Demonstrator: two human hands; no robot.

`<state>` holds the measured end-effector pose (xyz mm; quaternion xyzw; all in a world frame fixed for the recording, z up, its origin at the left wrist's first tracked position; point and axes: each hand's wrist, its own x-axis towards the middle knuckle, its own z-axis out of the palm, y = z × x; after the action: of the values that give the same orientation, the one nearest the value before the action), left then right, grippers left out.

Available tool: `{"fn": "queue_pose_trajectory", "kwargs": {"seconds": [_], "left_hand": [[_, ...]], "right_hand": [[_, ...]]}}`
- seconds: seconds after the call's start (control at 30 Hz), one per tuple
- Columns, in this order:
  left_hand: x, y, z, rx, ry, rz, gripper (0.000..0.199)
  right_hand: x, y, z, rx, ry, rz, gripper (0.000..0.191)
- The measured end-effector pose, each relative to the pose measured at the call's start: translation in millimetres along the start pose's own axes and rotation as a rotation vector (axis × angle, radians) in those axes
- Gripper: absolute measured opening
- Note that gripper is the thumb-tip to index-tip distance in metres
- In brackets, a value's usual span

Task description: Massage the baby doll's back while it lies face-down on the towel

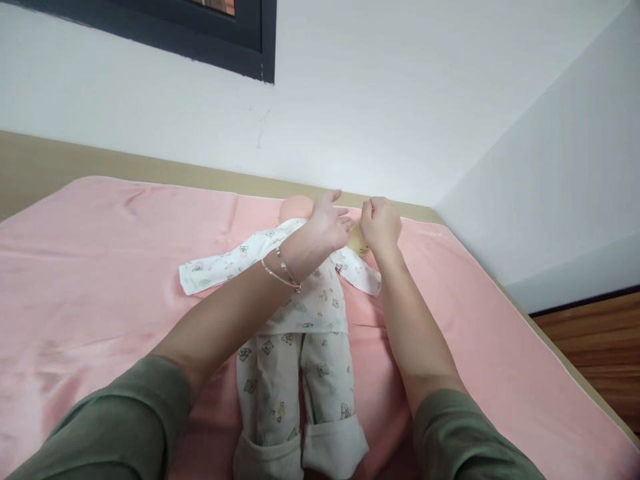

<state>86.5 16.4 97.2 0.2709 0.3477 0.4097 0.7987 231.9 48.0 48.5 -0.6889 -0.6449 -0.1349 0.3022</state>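
Observation:
A doll in a white printed top (320,303) and matching trousers (277,380) lies on a pink sheet (125,267). Its round, skin-coloured head (296,208) shows partly behind my left forearm. My left hand (331,221) is over the upper end of the top, fingers apart and nothing in it. To its right, my right hand (381,223) is closed beside a small yellowish thing (359,240) with dark marks. What its fingers hold, if anything, is hidden. One sleeve (215,272) stretches left; the other (363,273) ends by my right wrist.
The pink sheet covers a light wooden surface (45,160) that meets a white wall (350,107). A dark window frame (267,40) is at the upper left. Brown wood panelling (595,340) stands at the right edge.

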Motion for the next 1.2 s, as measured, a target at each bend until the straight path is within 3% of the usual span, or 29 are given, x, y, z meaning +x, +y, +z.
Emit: {"fn": "queue_pose_trajectory", "kwargs": {"seconds": [0.07,0.13,0.23,0.3,0.37,0.47,0.7,0.9,1.07,1.2], "left_hand": [[-25.0,6.8,-4.6,0.072,0.057,-0.047,0.072],[-48.5,13.6,-14.6,0.146,0.035,-0.031,0.073],[-70.0,20.8,-39.3,0.328,-0.070,0.137,0.067],[-73.7,22.8,-57.0,0.440,-0.096,0.297,0.063],[-72.0,22.9,-70.7,0.460,-0.028,0.424,0.061],[-67.0,20.8,-79.6,0.444,0.028,0.483,0.060],[-74.6,11.7,-70.2,0.466,0.027,0.521,0.057],[-96.8,13.6,-49.6,0.412,-0.055,0.361,0.050],[-109.8,12.8,-34.2,0.290,-0.073,0.197,0.045],[-130.4,5.4,-15.4,0.077,-0.149,0.114,0.043]], "right_hand": [[-0.2,-2.7,-0.7,-0.020,-0.010,0.028,0.035],[0.3,-4.8,-0.9,-0.045,-0.024,0.044,0.035],[1.0,-6.6,0.4,-0.070,-0.013,0.042,0.035],[0.6,-7.6,2.0,-0.064,0.019,0.040,0.035],[-0.4,-9.0,3.2,-0.049,0.042,0.050,0.035],[-2.0,-11.3,2.6,-0.014,0.034,0.099,0.034],[-0.8,-8.3,-4.9,0.107,-0.043,0.162,0.035],[3.7,-2.4,-13.2,0.297,-0.117,0.186,0.038],[-9.9,-24.1,-38.5,0.273,-0.082,0.004,0.053],[-54.8,-69.2,-68.3,0.467,-0.060,-0.270,0.065]]}}
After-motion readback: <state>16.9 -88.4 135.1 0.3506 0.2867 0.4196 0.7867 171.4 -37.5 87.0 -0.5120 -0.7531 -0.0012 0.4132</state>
